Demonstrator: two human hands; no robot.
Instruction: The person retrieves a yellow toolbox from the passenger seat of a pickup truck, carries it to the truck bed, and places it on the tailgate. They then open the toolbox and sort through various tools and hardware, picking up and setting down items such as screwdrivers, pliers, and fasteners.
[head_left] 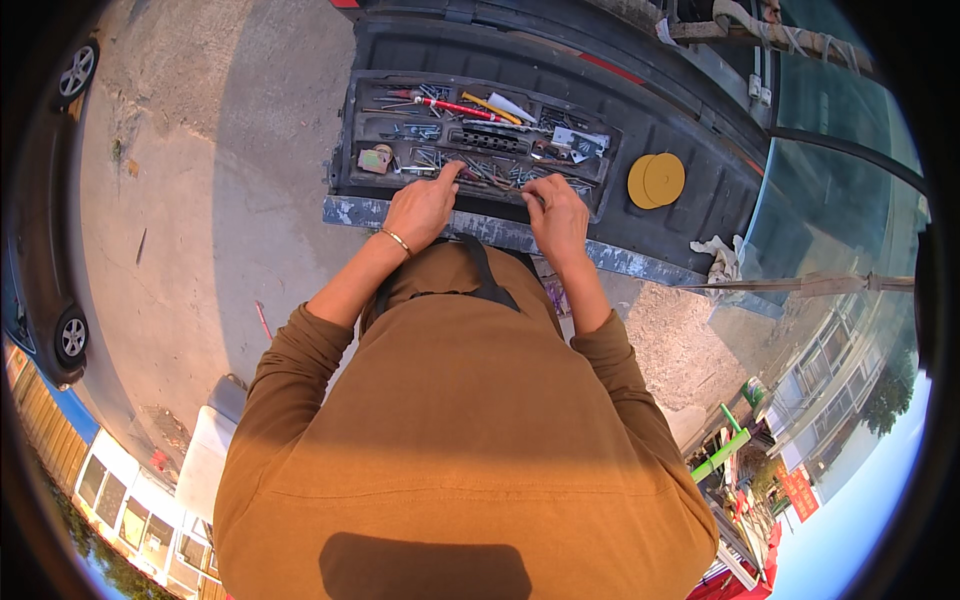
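the left hand (421,208) rests on the near edge of a black tool tray (352,130), its index finger stretched out into the heap of screws and bits (487,172) in the front compartment; nothing is clasped in it. the right hand (556,212) sits just beside it at the same edge, fingers curled down into the same heap; whether they pinch a piece, i cannot tell. the tray lies on a dark truck bed (690,190), with 2 yellow discs (656,180) off to the right.
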